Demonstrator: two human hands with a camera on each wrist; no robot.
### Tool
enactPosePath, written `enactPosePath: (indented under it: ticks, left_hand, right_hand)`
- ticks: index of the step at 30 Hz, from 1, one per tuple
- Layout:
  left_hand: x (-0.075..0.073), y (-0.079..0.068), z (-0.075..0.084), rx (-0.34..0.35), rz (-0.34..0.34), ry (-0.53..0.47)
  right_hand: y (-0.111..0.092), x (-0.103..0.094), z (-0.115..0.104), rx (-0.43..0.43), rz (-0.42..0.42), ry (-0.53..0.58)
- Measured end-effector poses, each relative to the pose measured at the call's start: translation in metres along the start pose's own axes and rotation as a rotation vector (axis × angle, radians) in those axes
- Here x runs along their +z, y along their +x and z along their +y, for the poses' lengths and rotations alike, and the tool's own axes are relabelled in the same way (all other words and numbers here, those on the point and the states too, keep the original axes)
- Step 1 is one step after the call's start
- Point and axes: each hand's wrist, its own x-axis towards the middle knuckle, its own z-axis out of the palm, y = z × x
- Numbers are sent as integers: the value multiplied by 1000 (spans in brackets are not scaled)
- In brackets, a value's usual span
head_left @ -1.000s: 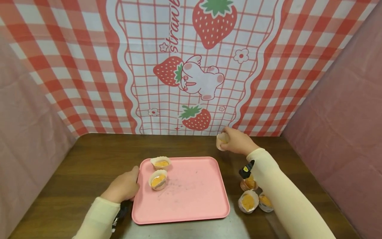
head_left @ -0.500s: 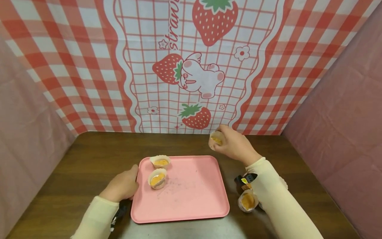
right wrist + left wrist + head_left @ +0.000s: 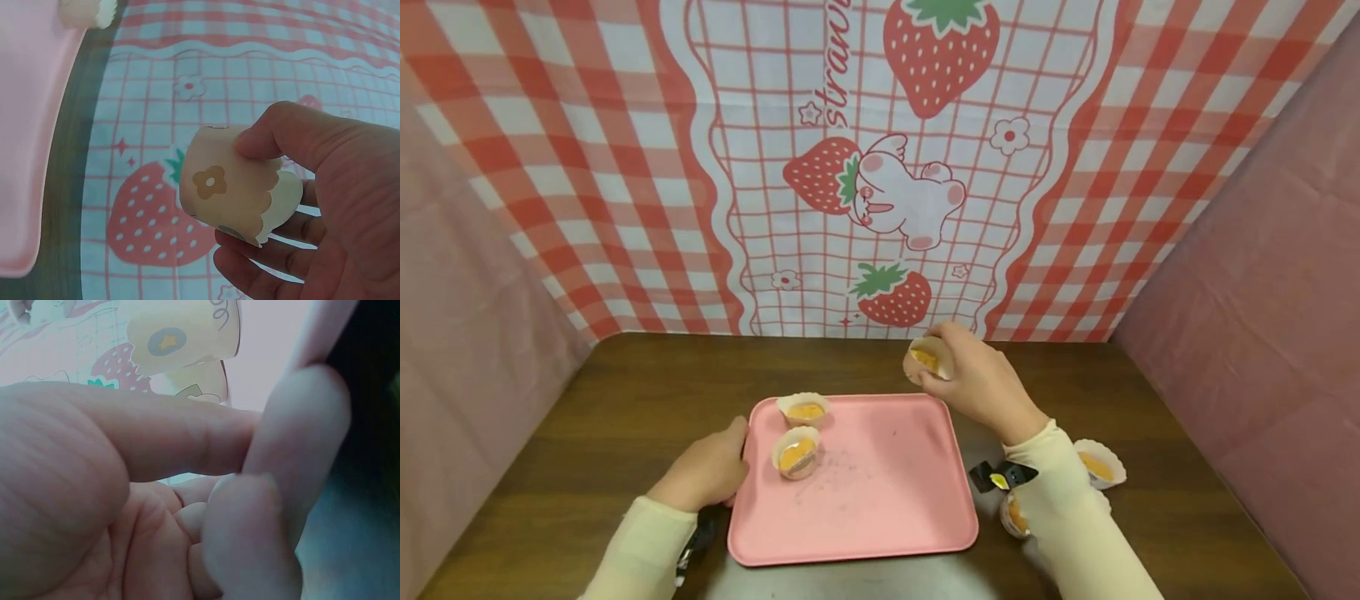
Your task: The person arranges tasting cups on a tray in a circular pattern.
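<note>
In the head view my right hand (image 3: 981, 379) holds a cupcake (image 3: 922, 360) in a pale paper cup, just past the far right corner of a pink tray (image 3: 887, 492). The right wrist view shows thumb and fingers around that cup's scalloped rim, a flower print on its side. My left hand (image 3: 703, 467) grips the tray's left edge; up close, its thumb and fingers pinch the rim. Two more cupcakes sit on the tray's left part, a far one (image 3: 805, 410) at the back corner and a nearer one (image 3: 796, 454) in front of it.
Right of the tray, on the brown table (image 3: 647, 383), stand further cupcakes, one (image 3: 1097, 465) beyond the right sleeve and another (image 3: 1015, 514) partly behind it. A checked strawberry cloth (image 3: 895, 192) hangs at the back. Pink fabric closes both sides.
My right hand has carried the cupcake leftward, from right of the tray to its far right corner. My left hand stays on the tray's edge.
</note>
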Motion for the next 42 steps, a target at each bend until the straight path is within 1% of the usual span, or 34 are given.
enactPosePath:
  ticks: [3, 6, 13, 17, 20, 24, 27, 32, 35, 38, 42]
  left_hand:
    - [-3, 0, -1, 6, 11, 4]
    - [-5, 0, 0, 17, 14, 7]
    - [-7, 0, 1, 2, -1, -5]
    - [-9, 1, 2, 8, 0, 6]
    - [-9, 1, 1, 9, 1, 12]
    - [-8, 1, -2, 22, 17, 24]
    - [-8, 1, -3, 36, 30, 31]
    - [-8, 0, -3, 30, 24, 13]
    - [-7, -1, -2, 32, 22, 4]
    - [-6, -2, -1, 36, 23, -1]
    - [-3, -2, -1, 36, 20, -8]
  right_hand:
    - [-3, 4, -7, -16, 28, 26]
    - [-4, 9, -13, -27, 33, 44]
    - [-3, 17, -20, -49, 33, 33]
    - [-2, 21, -20, -36, 25, 23]
    - [-1, 28, -21, -39, -4, 16]
    - [3, 43, -23, -62, -68, 3]
    - [8, 56, -26, -79, -134, -19]
    - [16, 75, -35, -124, -234, -42]
    - [21, 83, -37, -153, -281, -52]
    - [26, 88, -38, -152, -319, -73]
    - [33, 94, -35, -149, -345, -83]
